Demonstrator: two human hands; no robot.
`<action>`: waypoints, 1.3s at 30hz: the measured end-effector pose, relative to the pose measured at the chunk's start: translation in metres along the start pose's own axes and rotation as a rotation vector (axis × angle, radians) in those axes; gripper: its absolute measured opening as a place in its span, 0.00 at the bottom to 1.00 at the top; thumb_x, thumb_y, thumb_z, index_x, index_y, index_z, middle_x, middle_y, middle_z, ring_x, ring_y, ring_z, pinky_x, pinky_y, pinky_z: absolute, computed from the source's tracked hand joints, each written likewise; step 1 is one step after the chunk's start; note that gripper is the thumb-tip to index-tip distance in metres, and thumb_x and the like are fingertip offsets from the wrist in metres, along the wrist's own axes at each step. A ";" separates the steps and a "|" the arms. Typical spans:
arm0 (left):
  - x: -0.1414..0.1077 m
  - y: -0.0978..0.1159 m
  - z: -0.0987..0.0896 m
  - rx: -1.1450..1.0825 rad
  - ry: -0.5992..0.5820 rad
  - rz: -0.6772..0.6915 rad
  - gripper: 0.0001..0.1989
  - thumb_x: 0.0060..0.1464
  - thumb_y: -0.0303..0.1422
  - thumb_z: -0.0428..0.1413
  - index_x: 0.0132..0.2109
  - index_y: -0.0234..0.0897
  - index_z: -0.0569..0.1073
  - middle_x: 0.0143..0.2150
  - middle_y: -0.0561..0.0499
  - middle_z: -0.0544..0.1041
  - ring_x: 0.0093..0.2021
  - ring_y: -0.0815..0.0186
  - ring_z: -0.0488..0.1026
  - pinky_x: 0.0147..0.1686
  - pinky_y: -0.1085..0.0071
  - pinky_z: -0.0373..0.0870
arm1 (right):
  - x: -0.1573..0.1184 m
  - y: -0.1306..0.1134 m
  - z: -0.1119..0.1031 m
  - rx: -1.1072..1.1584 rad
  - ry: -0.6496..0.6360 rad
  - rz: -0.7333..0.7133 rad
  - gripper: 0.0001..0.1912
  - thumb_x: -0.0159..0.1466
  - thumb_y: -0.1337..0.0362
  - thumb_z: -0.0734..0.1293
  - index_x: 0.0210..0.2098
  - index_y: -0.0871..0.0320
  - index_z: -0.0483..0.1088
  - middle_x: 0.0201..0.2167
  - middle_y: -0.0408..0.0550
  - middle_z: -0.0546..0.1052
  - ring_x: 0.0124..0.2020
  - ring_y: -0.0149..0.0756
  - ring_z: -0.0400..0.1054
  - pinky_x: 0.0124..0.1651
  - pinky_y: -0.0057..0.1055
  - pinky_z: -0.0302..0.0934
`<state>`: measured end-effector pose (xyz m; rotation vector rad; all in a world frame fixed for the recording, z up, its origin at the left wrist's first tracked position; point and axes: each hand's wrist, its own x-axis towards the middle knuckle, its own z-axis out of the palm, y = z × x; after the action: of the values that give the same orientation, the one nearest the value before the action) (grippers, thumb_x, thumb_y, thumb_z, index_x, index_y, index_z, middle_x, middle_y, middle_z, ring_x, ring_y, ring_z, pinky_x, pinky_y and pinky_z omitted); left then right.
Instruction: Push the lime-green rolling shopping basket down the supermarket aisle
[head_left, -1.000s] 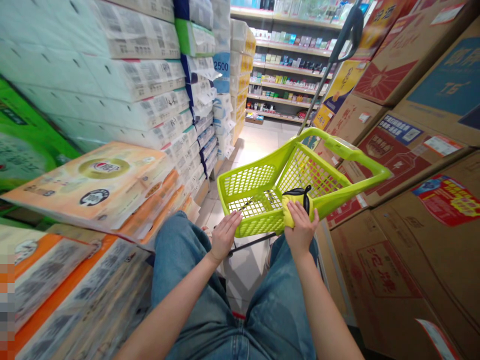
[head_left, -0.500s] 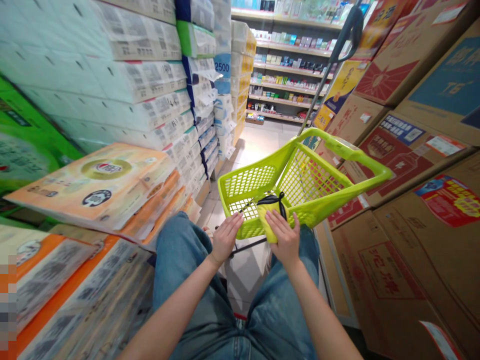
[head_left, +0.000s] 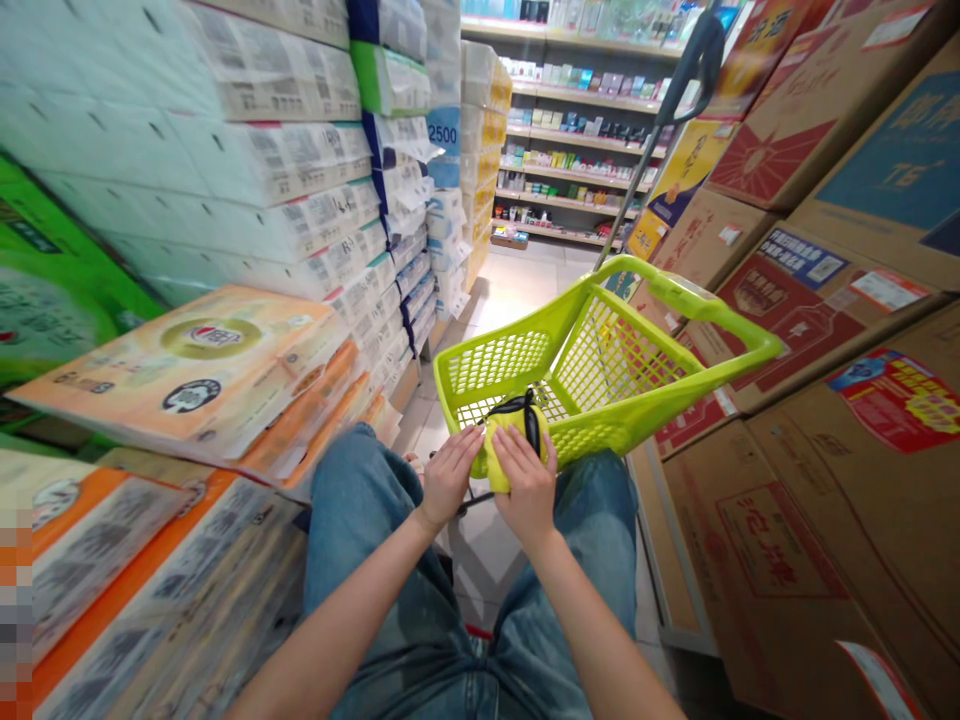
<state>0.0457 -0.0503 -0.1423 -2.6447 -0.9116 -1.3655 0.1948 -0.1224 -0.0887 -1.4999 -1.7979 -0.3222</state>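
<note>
A small yellow pouch or cloth (head_left: 496,468) with black straps lies over the near rim of the yellow-green basket (head_left: 615,430). My right hand (head_left: 523,485) is wrapped over the pouch, its fingers on the yellow surface. Just left of it, my left hand (head_left: 450,475) has its fingers together at the basket's near left corner, by the pouch's edge; what its fingertips hold is too small to make out. The basket stands in front of my knees, its long dark handle (head_left: 645,170) rising to the upper right.
Stacked tissue packs (head_left: 300,160) and an orange pack (head_left: 225,350) crowd the left side. Cardboard boxes (head_left: 787,500) are piled on the right. Shelves of small goods (head_left: 585,145) stand at the aisle's far end. My jeans-covered legs (head_left: 360,510) flank my hands.
My right hand has moved left with the yellow pouch, closer to my left hand. The black straps have shifted left with it. My left hand has barely moved.
</note>
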 end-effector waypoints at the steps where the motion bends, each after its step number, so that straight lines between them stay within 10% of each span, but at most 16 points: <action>1: 0.000 0.000 -0.001 0.001 -0.001 0.002 0.25 0.65 0.20 0.44 0.67 0.37 0.61 0.61 0.43 0.73 0.65 0.62 0.66 0.62 0.57 0.67 | -0.001 -0.007 0.002 0.017 -0.022 -0.017 0.30 0.58 0.72 0.59 0.60 0.55 0.67 0.58 0.48 0.75 0.63 0.39 0.65 0.73 0.45 0.30; 5: 0.001 -0.001 -0.003 -0.004 -0.016 0.006 0.26 0.65 0.20 0.44 0.67 0.38 0.61 0.62 0.44 0.73 0.65 0.62 0.66 0.62 0.57 0.67 | -0.002 0.009 -0.010 0.009 -0.082 -0.096 0.31 0.58 0.72 0.58 0.61 0.53 0.66 0.58 0.46 0.75 0.62 0.38 0.66 0.73 0.46 0.26; 13: 0.001 0.000 -0.002 -0.015 -0.022 0.000 0.26 0.64 0.19 0.44 0.66 0.39 0.63 0.62 0.45 0.72 0.65 0.62 0.66 0.63 0.57 0.67 | 0.006 0.113 -0.063 -0.220 0.060 0.062 0.28 0.59 0.73 0.59 0.57 0.52 0.70 0.55 0.47 0.77 0.58 0.43 0.71 0.71 0.54 0.32; 25: 0.000 0.001 0.000 -0.002 -0.012 -0.003 0.26 0.64 0.19 0.44 0.67 0.37 0.62 0.61 0.43 0.73 0.65 0.62 0.67 0.63 0.57 0.67 | -0.003 -0.001 -0.005 -0.019 -0.043 0.011 0.32 0.58 0.74 0.58 0.61 0.53 0.66 0.58 0.47 0.75 0.63 0.38 0.65 0.73 0.46 0.26; 34: 0.001 0.000 -0.003 -0.006 -0.013 0.014 0.26 0.64 0.19 0.44 0.67 0.38 0.61 0.62 0.44 0.72 0.66 0.61 0.65 0.63 0.57 0.66 | 0.004 0.104 -0.059 -0.203 0.053 0.064 0.30 0.58 0.74 0.59 0.58 0.50 0.69 0.56 0.46 0.77 0.58 0.42 0.70 0.72 0.55 0.27; 39: 0.001 0.003 0.000 0.003 -0.014 0.001 0.27 0.64 0.18 0.44 0.66 0.38 0.62 0.62 0.44 0.73 0.65 0.61 0.65 0.63 0.57 0.66 | 0.005 0.083 -0.043 -0.217 0.123 0.134 0.30 0.57 0.74 0.59 0.57 0.53 0.70 0.54 0.49 0.78 0.58 0.46 0.70 0.71 0.57 0.31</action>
<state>0.0475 -0.0521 -0.1404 -2.6559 -0.9127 -1.3460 0.2879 -0.1221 -0.0785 -1.7028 -1.5978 -0.5449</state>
